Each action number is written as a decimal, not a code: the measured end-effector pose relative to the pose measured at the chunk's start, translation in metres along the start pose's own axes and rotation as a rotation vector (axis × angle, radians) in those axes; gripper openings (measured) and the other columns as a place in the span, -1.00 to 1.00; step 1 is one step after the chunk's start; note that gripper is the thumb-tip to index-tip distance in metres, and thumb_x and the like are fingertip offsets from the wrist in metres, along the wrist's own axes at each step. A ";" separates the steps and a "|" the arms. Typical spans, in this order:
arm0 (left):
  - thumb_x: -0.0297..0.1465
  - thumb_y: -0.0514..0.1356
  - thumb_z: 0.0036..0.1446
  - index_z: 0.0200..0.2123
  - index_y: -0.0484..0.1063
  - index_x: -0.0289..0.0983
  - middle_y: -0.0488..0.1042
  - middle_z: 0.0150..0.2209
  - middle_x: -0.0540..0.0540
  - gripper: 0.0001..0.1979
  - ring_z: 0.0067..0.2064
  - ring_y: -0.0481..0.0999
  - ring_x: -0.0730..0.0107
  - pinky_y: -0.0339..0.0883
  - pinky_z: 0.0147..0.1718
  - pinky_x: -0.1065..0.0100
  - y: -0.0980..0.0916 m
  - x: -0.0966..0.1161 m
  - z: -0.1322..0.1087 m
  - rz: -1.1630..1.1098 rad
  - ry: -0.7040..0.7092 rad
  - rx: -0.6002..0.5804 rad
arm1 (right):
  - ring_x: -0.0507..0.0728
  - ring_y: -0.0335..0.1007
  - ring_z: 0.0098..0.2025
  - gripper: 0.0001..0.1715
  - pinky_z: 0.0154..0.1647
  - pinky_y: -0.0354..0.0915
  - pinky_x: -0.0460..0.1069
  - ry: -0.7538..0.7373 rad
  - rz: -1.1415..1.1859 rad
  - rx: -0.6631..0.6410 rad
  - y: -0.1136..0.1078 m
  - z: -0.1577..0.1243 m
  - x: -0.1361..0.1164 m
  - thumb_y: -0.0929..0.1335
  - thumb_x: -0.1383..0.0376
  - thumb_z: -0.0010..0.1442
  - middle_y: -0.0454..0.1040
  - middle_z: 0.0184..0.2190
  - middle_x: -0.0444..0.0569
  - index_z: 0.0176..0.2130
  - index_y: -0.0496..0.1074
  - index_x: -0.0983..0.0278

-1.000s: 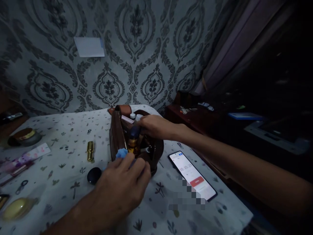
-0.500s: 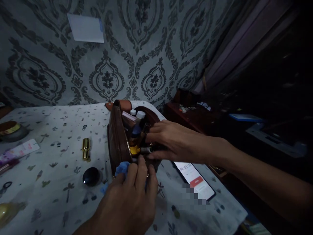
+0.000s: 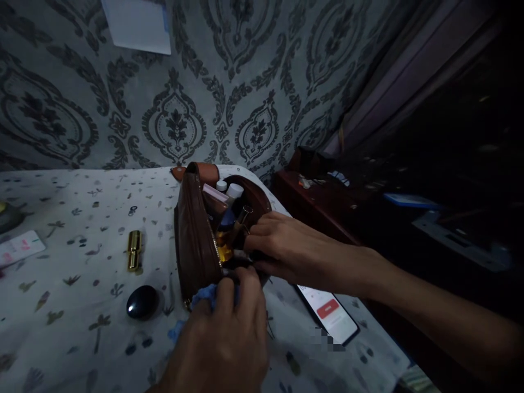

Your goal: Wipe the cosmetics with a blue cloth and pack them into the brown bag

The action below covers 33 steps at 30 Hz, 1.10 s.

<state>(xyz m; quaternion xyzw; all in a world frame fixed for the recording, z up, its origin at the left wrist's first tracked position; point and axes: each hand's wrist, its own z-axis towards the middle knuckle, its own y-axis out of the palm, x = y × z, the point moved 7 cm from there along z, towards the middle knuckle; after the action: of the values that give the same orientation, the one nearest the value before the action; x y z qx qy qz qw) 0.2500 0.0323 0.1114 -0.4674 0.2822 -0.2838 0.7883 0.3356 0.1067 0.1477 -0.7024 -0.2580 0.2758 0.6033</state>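
A brown zip bag (image 3: 196,240) stands unzipped, with cosmetics inside. Among them I see a pink-edged case (image 3: 215,195), white-capped bottles (image 3: 234,191) and a gold-yellow item (image 3: 224,248). My left hand (image 3: 225,322) is closed around a bunched blue cloth (image 3: 204,295), its fingertips over the bag's near rim. From the right, my right hand (image 3: 282,240) reaches into the opening with curled fingers; what they grip is hidden. Left of the bag are a gold lipstick tube (image 3: 134,251) and a round black compact (image 3: 142,302).
A lit phone (image 3: 331,314) lies under my right forearm. At the far left are a white-and-pink tube (image 3: 22,248) and part of a jar (image 3: 9,217). The patterned wall (image 3: 221,109) rises behind the table, and a dark red surface (image 3: 303,202) adjoins on the right.
The view has shifted slightly, so the table items sit further left. My right fingers are more curled at the bag's near side; my left hand stays at the rim with the cloth.
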 end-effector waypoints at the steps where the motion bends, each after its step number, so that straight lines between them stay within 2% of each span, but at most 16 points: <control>1: -0.40 0.17 0.20 0.12 0.49 -0.25 0.49 -0.04 -0.30 -0.59 -0.28 0.48 0.25 0.38 -0.59 0.39 -0.001 -0.001 -0.001 -0.023 -0.005 0.001 | 0.14 0.41 -0.25 -0.94 -0.12 0.24 0.05 0.002 -0.003 0.012 0.001 -0.001 0.000 0.40 0.43 0.20 0.51 -0.33 -0.03 -0.31 0.47 0.27; 4: -0.42 0.16 0.23 0.12 0.48 -0.19 0.50 -0.03 -0.24 -0.61 -0.27 0.49 0.29 0.37 -0.58 0.42 -0.001 -0.004 -0.003 -0.070 -0.014 0.016 | 0.12 0.38 -0.26 -0.88 -0.18 0.28 0.03 0.031 0.028 0.112 -0.005 -0.006 0.002 0.32 0.43 0.27 0.47 -0.29 0.00 -0.25 0.45 0.26; 7: -0.44 0.15 0.24 0.13 0.47 -0.21 0.51 -0.03 -0.24 -0.60 -0.27 0.49 0.31 0.37 -0.57 0.42 -0.001 -0.006 -0.004 -0.079 -0.019 0.039 | 0.12 0.38 -0.25 -0.82 -0.24 0.31 0.01 0.078 0.035 0.344 -0.029 -0.019 0.004 0.22 0.36 0.37 0.45 -0.27 0.02 -0.17 0.41 0.24; 10: -0.44 0.16 0.23 0.14 0.47 -0.26 0.51 -0.03 -0.26 -0.59 -0.25 0.50 0.28 0.38 -0.57 0.41 -0.001 -0.005 -0.005 -0.057 -0.005 0.050 | 0.14 0.39 -0.25 -0.80 -0.24 0.31 0.04 0.162 -0.106 0.555 -0.057 -0.034 0.008 0.19 0.32 0.40 0.43 -0.30 0.01 -0.17 0.39 0.21; 14: -0.42 0.18 0.21 0.18 0.44 -0.23 0.50 -0.02 -0.27 -0.54 -0.24 0.50 0.24 0.39 -0.59 0.39 0.000 -0.004 -0.006 -0.060 0.001 0.042 | 0.17 0.38 -0.25 -0.81 -0.24 0.29 0.07 0.210 -0.312 0.644 -0.074 -0.041 0.008 0.22 0.28 0.40 0.40 -0.33 0.00 -0.17 0.42 0.17; 18: -0.40 0.20 0.20 0.19 0.43 -0.25 0.48 -0.01 -0.30 -0.53 -0.23 0.49 0.23 0.40 -0.56 0.40 0.003 -0.003 -0.006 -0.073 0.005 0.028 | 0.17 0.32 -0.25 -0.74 -0.25 0.27 0.07 0.192 -0.389 0.583 -0.071 -0.030 0.005 0.20 0.29 0.42 0.39 -0.31 0.03 -0.21 0.44 0.21; 25: -0.39 0.18 0.20 0.19 0.44 -0.31 0.46 0.01 -0.35 -0.53 -0.22 0.44 0.21 0.38 -0.57 0.39 0.003 0.000 -0.006 0.018 0.040 0.020 | 0.17 0.21 -0.26 -0.71 -0.29 0.15 0.03 0.126 -0.495 0.324 -0.061 0.003 0.009 0.21 0.48 0.32 0.38 -0.32 0.04 -0.22 0.48 0.30; 29: -0.41 0.18 0.20 0.20 0.41 -0.33 0.45 0.03 -0.32 -0.52 -0.21 0.44 0.30 0.37 -0.52 0.46 0.002 0.001 -0.005 0.092 0.052 -0.012 | 0.15 0.23 -0.28 -0.72 -0.24 0.11 0.02 0.080 -0.503 0.215 -0.055 0.016 0.022 0.23 0.58 0.21 0.41 -0.32 0.07 -0.25 0.48 0.37; 33: -0.41 0.17 0.22 0.16 0.46 -0.34 0.46 0.01 -0.29 -0.56 -0.23 0.44 0.33 0.36 -0.54 0.50 0.000 0.002 -0.004 0.151 0.073 -0.009 | 0.16 0.30 -0.25 -0.74 -0.21 0.10 0.01 0.106 -0.472 0.186 -0.054 0.028 0.041 0.24 0.56 0.24 0.46 -0.28 0.11 -0.21 0.48 0.39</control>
<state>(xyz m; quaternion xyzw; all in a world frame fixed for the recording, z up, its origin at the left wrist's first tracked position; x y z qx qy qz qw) 0.2484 0.0286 0.1093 -0.4378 0.3463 -0.2393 0.7945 0.3439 0.1622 0.1942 -0.5779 -0.3562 0.1126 0.7256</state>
